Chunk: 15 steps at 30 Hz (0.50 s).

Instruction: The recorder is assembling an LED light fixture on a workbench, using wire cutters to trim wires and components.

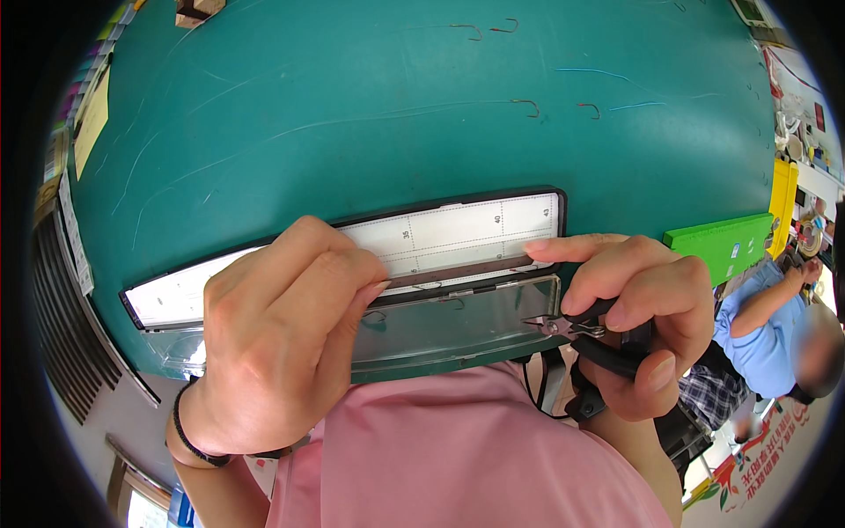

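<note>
A green tabletop (334,53) fills the upper and middle part of the frame, with a small brown block (198,9) at the upper left and a pale yellow sheet (91,129) near the left rim, above a dark ribbed panel (75,308). At the right, a bright green box (722,244) lies near a yellow object (782,207). Below these, at the lower right, are a person in a light blue shirt (759,334) and a pale wall with red lettering (775,453).
</note>
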Tool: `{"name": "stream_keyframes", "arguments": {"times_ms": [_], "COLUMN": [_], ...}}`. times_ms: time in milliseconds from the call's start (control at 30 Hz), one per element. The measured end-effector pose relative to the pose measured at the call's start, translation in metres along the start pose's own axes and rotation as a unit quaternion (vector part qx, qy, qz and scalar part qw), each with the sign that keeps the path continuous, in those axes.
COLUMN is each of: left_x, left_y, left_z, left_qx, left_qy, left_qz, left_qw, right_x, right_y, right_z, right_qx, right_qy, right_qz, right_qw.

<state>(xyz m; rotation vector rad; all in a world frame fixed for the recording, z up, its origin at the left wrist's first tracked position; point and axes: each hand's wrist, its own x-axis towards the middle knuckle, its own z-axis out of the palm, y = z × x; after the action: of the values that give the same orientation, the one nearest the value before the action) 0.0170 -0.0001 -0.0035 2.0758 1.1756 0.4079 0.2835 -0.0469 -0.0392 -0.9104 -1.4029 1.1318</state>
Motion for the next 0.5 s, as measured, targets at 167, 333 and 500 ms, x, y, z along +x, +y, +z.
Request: {"name": "stream_keyframes", "arguments": {"times_ms": [167,333,500], "left_x": [-0.0009,-0.0029,-0.0024], "left_y": [-0.0023,-0.0051,-0.0056], "left_z": [0.0000,-0.0010,-0.0025], "left_qx": [0.006,0.014,-0.007], "left_qy": [0.001,-0.003,-0.020], "left_qz": [0.006,0.006,0.018], "left_qw": [1.000,1.000,1.000], "right_x": [-0.0019,-0.0048,-0.0075], "right_y": [0.0016,0.0026,-0.0043], "right_z": [0.0022,0.0045,0.0086], "right_qx": [0.002,0.016,0.005], "right_qy": [0.007,0.021,0.073], "right_qz": [0.008,0.011,0.041], "right_qw": [1.000,1.000,0.997]}}
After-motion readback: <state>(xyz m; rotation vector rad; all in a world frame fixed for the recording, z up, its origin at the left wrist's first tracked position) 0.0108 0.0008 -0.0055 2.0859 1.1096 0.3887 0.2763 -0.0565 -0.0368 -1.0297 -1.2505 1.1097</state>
